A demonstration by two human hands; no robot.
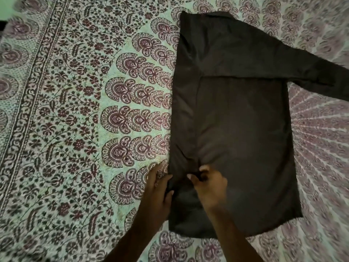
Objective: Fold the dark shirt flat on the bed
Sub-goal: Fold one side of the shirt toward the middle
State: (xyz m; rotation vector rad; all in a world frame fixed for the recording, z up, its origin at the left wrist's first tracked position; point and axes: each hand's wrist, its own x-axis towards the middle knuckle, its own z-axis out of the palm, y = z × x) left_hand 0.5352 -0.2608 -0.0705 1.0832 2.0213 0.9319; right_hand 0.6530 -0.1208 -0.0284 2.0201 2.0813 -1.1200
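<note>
dark shirt (236,129) flat on patterned bed (75,110), one sleeve (311,70) spread right | left hand (157,190) grips its folded left edge | right hand (210,187) pinches the fold beside it

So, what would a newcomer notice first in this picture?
A dark shirt lies flat right of centre on the patterned sheet, with one sleeve stretched out to the right. At its lower left edge, the left hand grips the folded side and the right hand pinches the cloth.
</note>
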